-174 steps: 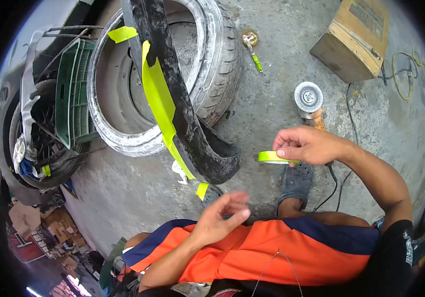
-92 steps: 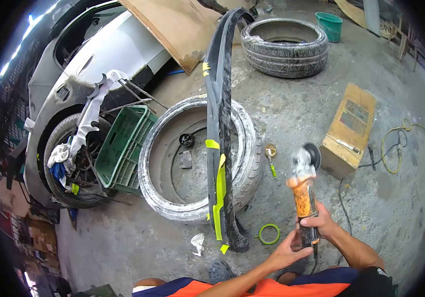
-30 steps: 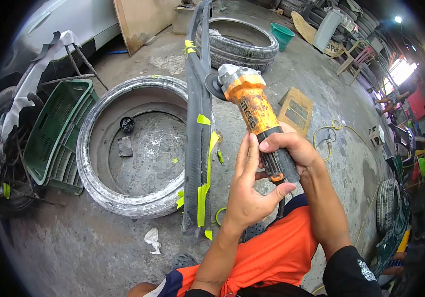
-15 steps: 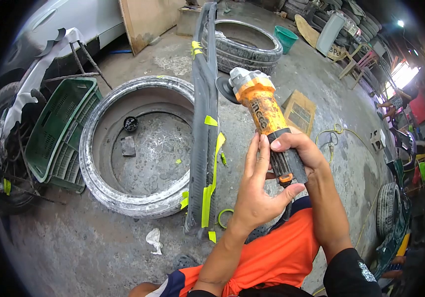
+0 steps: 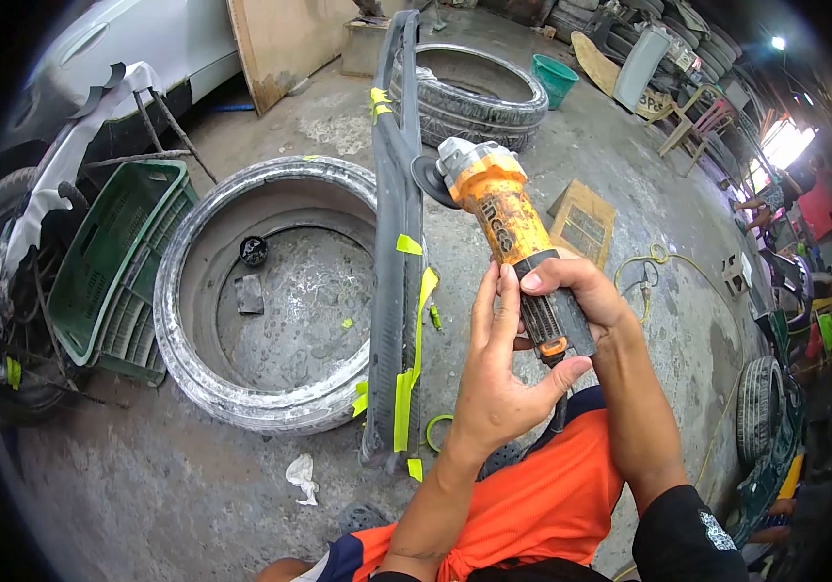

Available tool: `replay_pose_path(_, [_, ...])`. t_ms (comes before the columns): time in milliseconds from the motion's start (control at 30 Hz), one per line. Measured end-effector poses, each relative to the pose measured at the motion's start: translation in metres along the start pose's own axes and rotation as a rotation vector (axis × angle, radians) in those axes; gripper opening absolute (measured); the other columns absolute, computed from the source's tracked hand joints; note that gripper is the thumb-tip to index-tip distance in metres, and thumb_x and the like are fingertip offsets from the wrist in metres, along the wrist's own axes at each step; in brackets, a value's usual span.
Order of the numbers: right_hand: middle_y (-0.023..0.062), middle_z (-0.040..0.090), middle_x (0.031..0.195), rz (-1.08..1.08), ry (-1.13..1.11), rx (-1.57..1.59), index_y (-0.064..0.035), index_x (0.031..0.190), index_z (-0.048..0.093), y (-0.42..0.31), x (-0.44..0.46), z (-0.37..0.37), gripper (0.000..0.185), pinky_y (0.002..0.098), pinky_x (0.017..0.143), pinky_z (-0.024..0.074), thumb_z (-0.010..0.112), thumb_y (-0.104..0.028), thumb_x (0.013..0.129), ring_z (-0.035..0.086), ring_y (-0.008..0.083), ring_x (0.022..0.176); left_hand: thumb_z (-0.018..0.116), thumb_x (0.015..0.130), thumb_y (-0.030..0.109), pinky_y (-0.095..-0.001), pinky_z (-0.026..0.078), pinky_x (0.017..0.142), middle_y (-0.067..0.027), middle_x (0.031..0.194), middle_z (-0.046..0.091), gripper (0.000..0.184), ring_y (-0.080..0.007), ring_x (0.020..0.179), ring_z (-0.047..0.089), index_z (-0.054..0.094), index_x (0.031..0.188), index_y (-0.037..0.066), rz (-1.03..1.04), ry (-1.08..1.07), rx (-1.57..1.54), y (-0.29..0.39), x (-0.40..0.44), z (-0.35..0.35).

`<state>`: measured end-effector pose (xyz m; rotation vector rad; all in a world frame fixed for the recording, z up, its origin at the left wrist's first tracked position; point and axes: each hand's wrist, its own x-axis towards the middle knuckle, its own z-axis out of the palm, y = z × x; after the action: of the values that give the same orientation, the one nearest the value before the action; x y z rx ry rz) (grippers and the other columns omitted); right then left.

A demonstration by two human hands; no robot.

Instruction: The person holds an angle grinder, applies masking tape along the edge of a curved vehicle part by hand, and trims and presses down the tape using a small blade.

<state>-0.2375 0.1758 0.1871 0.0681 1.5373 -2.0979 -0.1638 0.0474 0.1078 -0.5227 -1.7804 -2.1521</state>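
A worn orange angle grinder (image 5: pixel 511 215) with a grey head and dark handle is raised above the floor, its dark disc (image 5: pixel 432 181) close to a long black car trim panel (image 5: pixel 395 242). My right hand (image 5: pixel 591 301) is wrapped around the handle, thumb on top. Against the handle's left side rest the outstretched fingers of my left hand (image 5: pixel 505 373), its thumb spread near the cord end. Whether disc and panel touch I cannot tell. Strips of yellow-green tape (image 5: pixel 403 412) stick to the panel, which lies across two tires.
The near tire (image 5: pixel 178 364) is whitened with dust; the far tire (image 5: pixel 474 121) stands behind. A green crate (image 5: pixel 72 281) leans at left. A cardboard box (image 5: pixel 581 225), yellow cord (image 5: pixel 654 257) and tape roll (image 5: pixel 438 433) lie on the floor. A person (image 5: pixel 775 199) is at far right.
The grinder and both hands have shifted very slightly left in view, keeping the same grip. The camera's view has moved a little. The distant person at right shows more clearly.
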Motion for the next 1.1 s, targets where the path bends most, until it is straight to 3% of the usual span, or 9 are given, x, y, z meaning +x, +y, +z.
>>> replay_pose_path(400, [0.0127, 0.069, 0.082, 0.044, 0.029, 0.007, 0.0042, 0.098, 0.066, 0.0, -0.007, -0.008, 0.023, 0.0332, 0.061, 0.0602, 0.068, -0.008, 0.079, 0.068, 0.0192, 0.064, 0.089, 0.08, 0.03, -0.0388, 0.057, 0.096, -0.0264, 0.16, 0.023, 0.112, -0.0329, 0.135, 0.05, 0.018, 0.157, -0.011, 0.017, -0.013, 0.112, 0.004, -0.004, 0.006])
replay_pose_path(500, [0.0147, 0.07, 0.092, 0.054, -0.036, 0.006, 0.005, 0.11, 0.062, -0.001, -0.007, -0.012, 0.035, 0.0379, 0.066, 0.064, 0.067, -0.005, 0.077, 0.071, 0.0227, 0.07, 0.089, 0.079, 0.03, -0.0397, 0.057, 0.097, -0.0266, 0.161, 0.022, 0.114, -0.0333, 0.136, 0.049, 0.017, 0.157, -0.01, 0.009, -0.012, 0.075, 0.002, -0.003, 0.007])
replay_pose_path(567, [0.0128, 0.069, 0.083, 0.057, 0.017, -0.038, 0.0037, 0.098, 0.065, -0.004, -0.009, -0.004, 0.023, 0.033, 0.063, 0.06, 0.069, -0.009, 0.079, 0.068, 0.0191, 0.066, 0.09, 0.079, 0.03, -0.04, 0.057, 0.097, -0.0266, 0.16, 0.023, 0.114, -0.0335, 0.136, 0.049, 0.016, 0.157, -0.01, 0.017, -0.007, 0.097, 0.001, -0.004, 0.008])
replay_pose_path(1100, [0.0118, 0.069, 0.084, 0.061, -0.016, 0.004, 0.0031, 0.099, 0.066, -0.005, -0.002, -0.006, 0.023, 0.0332, 0.063, 0.0616, 0.069, -0.008, 0.079, 0.068, 0.019, 0.065, 0.09, 0.079, 0.027, -0.0384, 0.059, 0.095, -0.0251, 0.16, 0.024, 0.113, -0.0332, 0.135, 0.05, 0.017, 0.157, -0.01, 0.01, 0.004, 0.089, 0.004, 0.0, 0.006])
